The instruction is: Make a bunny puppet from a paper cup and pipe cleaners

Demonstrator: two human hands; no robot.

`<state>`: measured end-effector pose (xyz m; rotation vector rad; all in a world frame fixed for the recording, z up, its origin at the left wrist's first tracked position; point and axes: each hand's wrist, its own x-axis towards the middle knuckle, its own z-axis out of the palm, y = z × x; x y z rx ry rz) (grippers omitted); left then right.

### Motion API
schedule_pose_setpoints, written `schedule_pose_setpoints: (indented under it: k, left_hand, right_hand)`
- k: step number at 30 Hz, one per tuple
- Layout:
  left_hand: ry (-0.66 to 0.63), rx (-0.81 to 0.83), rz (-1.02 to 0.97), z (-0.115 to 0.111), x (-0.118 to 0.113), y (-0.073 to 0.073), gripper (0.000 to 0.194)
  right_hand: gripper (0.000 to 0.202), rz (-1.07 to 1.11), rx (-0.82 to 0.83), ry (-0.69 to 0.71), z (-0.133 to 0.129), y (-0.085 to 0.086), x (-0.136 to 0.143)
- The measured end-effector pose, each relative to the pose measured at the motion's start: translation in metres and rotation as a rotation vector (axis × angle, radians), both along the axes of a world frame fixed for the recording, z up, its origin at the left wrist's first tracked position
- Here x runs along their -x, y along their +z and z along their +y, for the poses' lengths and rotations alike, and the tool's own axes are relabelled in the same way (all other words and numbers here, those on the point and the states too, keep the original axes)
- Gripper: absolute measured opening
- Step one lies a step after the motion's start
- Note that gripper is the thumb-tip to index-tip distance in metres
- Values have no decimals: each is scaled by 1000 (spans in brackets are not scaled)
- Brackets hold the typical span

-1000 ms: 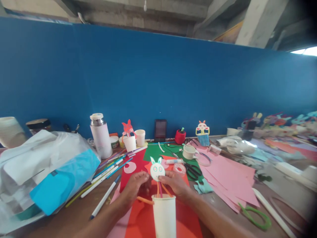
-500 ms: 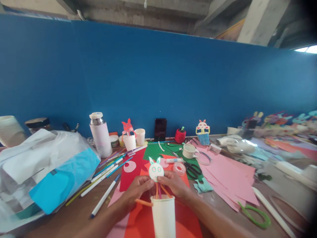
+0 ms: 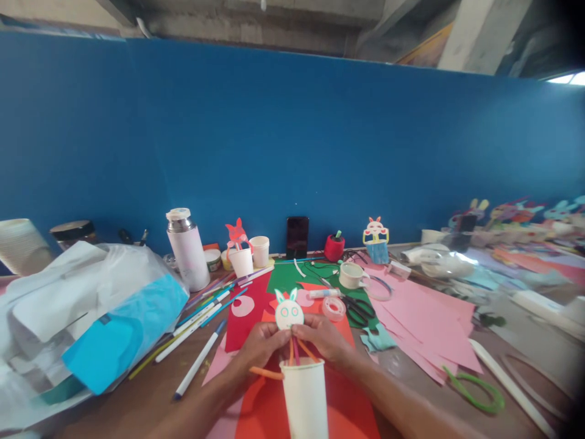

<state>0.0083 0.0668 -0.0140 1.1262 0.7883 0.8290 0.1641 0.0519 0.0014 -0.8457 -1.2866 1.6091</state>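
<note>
A round white paper bunny face [image 3: 289,313] with green-edged ears and ringed eyes is pinched at its lower edge between both hands. My left hand [image 3: 266,342] grips it from the left, thumb in front. On the right side, my right hand [image 3: 322,336] holds the same edge with thumb and fingers. Orange and purple pipe cleaners [image 3: 297,352] run from below the face into a white paper cup [image 3: 305,399]. Another orange pipe cleaner [image 3: 266,372] sticks out from the cup's left side. Red-orange paper [image 3: 351,405] lies under the cup.
Markers [image 3: 198,361], a plastic bag of paper [image 3: 109,305] and a thermos [image 3: 188,253] are at left. Black scissors [image 3: 360,310], a tape roll [image 3: 333,308] and pink sheets [image 3: 425,317] lie right. Behind stand a phone [image 3: 297,236] and a blue cup figure [image 3: 377,247].
The camera view has shifted slightly, so the table items appear a little further right. Both hands still hold the bunny face, with the left fingers slightly closer to its middle.
</note>
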Motion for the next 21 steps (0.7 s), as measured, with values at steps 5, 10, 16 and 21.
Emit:
schedule_pose_setpoints:
  k: [5,10,16,21]
  left_hand:
    - [26,13,54,-2,-2,5,37]
    - [75,52,91,-9,-2,22,31]
    - [88,33,107,-11,-2,27,31]
    - [129,36,120,-11,-3,23,28]
  right_hand:
    - [18,-11,20,-10,-1,3,1]
    - [21,38,80,-19,-1,1,1]
    - [28,-7,95,-19,-2,3,0]
    - [30,-39,59,-30,-1,4,0]
